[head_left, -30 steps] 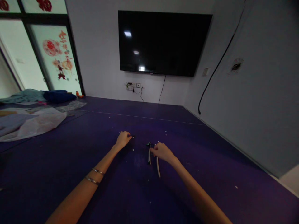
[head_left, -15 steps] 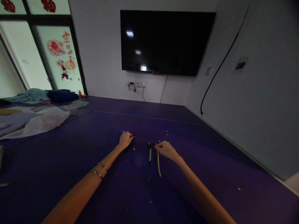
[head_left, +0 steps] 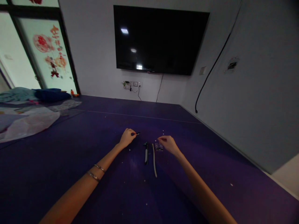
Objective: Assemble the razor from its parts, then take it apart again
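My left hand (head_left: 127, 137) is closed in a pinch on a small, thin black stick-like object (head_left: 137, 133), held just above the purple surface. To its right lies a razor (head_left: 146, 154) with a black and grey handle, head pointing away from me. Beside the razor rests a thin, pale, slightly bent strip (head_left: 154, 160). My right hand (head_left: 168, 143) has its fingertips pressed together over the far edge of a small, dark, patterned rectangular piece (head_left: 159, 147), perhaps a circuit board. Whether those fingers grip anything is hidden.
Small white scraps (head_left: 163, 132) dot the purple surface (head_left: 105, 193). Plastic sheeting (head_left: 37, 123) and folded cloths (head_left: 50, 94) lie at the far left. A television (head_left: 161, 40) hangs on the wall, and a black cable (head_left: 213, 62) dangles at the right.
My right hand has let go of the pale strip, which now lies beside the razor, and has shifted right to the dark rectangular piece. My left hand still holds the black object.
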`<state>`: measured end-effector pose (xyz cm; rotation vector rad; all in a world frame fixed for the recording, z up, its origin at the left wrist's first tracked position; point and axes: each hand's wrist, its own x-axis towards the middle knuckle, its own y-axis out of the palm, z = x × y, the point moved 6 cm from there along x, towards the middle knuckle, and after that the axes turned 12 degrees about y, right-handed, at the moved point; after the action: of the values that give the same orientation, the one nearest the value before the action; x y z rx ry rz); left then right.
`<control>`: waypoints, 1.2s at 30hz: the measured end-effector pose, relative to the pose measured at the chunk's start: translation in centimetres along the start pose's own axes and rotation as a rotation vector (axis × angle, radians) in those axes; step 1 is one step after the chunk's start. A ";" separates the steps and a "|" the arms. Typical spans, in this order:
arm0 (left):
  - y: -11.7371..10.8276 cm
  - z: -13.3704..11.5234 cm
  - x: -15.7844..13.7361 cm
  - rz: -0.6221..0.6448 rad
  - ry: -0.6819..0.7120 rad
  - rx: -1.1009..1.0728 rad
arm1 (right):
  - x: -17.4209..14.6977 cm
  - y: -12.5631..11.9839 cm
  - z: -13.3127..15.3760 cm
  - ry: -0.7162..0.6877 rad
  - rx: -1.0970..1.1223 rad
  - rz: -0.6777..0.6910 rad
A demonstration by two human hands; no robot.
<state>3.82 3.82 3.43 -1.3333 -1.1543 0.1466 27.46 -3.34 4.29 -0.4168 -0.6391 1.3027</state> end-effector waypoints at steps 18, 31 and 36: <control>0.9 -13.4 2.3 0.009 0.485 -0.208 | 0.6 -1.3 -2.6 0.260 0.323 0.096; 1.5 -13.5 2.0 0.051 0.489 -0.181 | 0.1 -1.0 -2.2 0.198 0.351 0.224; 2.9 -12.9 2.0 0.100 0.420 -0.158 | 0.4 -1.0 -3.1 0.209 0.223 0.179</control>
<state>15.41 -2.65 4.68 -1.4758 -0.7556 -0.1511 30.24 -2.96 2.65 -0.4264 -0.2822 1.4598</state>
